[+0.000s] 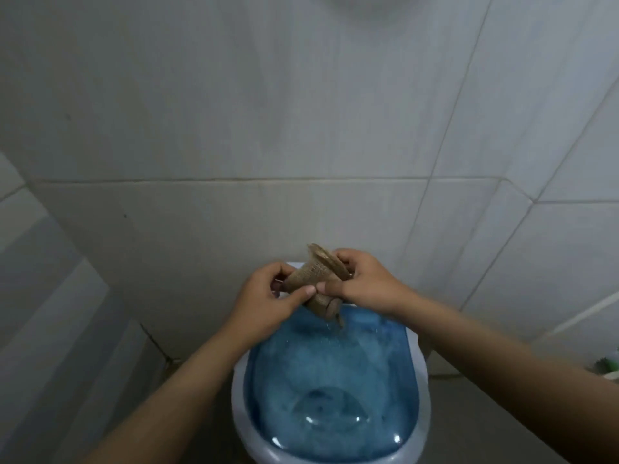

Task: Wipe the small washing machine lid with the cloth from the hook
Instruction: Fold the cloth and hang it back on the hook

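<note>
A brownish, coarse-woven cloth (316,283) is held bunched and partly rolled above the far end of the lid, one frayed end sticking up, another hanging down. The translucent blue lid (331,390) is seen closed, set in a pale grey-white rim, with glossy highlights.

Cloth (318,283) above lid (335,390) — between both hands
</note>
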Demonstrator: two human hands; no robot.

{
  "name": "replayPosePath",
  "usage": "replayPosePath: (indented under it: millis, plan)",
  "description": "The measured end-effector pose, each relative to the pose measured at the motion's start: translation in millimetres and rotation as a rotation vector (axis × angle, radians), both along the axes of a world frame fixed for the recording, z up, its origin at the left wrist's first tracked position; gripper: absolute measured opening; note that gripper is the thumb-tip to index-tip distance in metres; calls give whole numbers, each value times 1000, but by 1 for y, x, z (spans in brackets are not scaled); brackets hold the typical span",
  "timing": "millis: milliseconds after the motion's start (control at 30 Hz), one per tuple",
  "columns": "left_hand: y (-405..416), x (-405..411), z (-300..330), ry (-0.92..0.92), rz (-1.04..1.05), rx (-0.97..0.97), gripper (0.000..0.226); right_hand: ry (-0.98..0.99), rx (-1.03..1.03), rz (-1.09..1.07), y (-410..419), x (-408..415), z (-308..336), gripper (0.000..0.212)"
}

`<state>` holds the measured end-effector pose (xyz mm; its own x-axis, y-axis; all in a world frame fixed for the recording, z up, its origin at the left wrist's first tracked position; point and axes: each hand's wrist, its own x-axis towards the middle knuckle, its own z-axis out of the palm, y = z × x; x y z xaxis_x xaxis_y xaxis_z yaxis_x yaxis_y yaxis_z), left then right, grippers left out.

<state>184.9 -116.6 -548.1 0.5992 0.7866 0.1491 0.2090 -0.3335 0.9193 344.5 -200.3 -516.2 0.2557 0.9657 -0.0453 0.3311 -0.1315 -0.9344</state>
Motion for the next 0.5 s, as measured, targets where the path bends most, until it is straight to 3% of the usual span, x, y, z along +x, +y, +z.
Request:
replayPosePath:
  millis: [133, 200, 333, 500]
  plan:
    - [9, 5, 62, 57, 11, -79, 23, 158, -85, -62, 10, 13, 55, 44]
    - [6, 0, 92, 77, -16, -133, 23, 109, -74, -113, 4, 7, 77, 55]
    - [4, -13, 190, 109, -102, -123, 23, -106, -2, -138, -11, -8, 164, 39]
    - [-17, -34, 331, 119, -221, -163, 19, -106, -86, 35, -26, -30, 300, 47]
